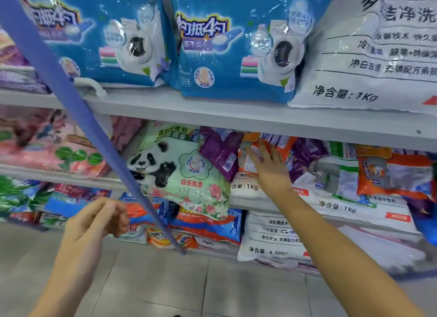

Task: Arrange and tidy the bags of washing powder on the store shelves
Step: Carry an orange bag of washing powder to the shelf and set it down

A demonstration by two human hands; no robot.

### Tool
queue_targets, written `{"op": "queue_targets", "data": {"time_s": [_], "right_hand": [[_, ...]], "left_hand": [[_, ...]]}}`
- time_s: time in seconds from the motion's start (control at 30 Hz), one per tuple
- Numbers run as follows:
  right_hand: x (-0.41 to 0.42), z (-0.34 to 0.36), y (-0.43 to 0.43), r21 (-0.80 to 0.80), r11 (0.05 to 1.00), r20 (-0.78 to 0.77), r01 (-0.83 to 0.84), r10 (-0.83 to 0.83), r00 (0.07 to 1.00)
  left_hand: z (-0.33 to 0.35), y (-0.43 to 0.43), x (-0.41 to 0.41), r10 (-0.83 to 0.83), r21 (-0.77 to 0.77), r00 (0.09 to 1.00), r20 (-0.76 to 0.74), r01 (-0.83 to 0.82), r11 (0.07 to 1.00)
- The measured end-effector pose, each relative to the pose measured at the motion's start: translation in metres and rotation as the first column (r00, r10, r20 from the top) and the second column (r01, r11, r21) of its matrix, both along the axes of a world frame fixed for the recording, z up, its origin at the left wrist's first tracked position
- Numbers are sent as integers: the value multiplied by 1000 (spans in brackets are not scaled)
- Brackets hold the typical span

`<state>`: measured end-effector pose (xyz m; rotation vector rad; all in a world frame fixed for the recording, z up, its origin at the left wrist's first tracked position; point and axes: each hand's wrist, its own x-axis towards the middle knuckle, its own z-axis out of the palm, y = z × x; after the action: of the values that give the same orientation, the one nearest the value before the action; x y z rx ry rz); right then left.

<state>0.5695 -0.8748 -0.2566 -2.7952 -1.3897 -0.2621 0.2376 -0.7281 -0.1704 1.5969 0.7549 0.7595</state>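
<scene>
The right hand lay flat with fingers spread against an orange bag on the middle shelf, beside a purple bag. The left hand hung loosely curled and held nothing, near a blue strap.

Upper grey metal shelf: two glossy blue washing-powder bags, one white plastic bag. Lower shelf: pale green panda-print plastic bag overhanging the edge, purple plastic bag, orange plastic bag. Right hand, fingers straight, touching orange plastic bag. Left hand loosely curled, low left.
</scene>
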Motion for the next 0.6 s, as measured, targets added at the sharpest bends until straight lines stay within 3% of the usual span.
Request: {"op": "queue_targets", "data": {"time_s": [0.1, 0.2, 0.27, 0.33, 0.43, 0.53, 0.6], "right_hand": [[0, 12, -9, 137, 990, 62, -24, 16, 998], [-10, 30, -21, 374, 927, 44, -3, -14, 999], [-25, 42, -27, 472, 875, -121, 107, -55, 991], [-41, 51, -37, 570, 780, -372, 260, -38, 927], [-70, 69, -56, 642, 601, -686, 476, 173, 707], [-101, 95, -72, 578, 457, -814, 676, 381, 439], [-116, 109, -81, 490, 430, -823, 759, 515, 240]], "left_hand": [[2, -6, -1, 12, -14, 1000, 19, -12, 1000], [1, -9, 1, -40, -27, 999, 12, 40, 999], [-2, -11, 6, -93, -21, 996, -9, 92, 996], [-5, -13, 14, -146, -27, 989, -39, 145, 989], [-11, -14, 27, -243, -12, 965, -101, 243, 970], [-16, -18, 39, -366, 106, 893, -263, 403, 909], [-13, -23, 50, -408, 191, 860, -307, 476, 858]]}}
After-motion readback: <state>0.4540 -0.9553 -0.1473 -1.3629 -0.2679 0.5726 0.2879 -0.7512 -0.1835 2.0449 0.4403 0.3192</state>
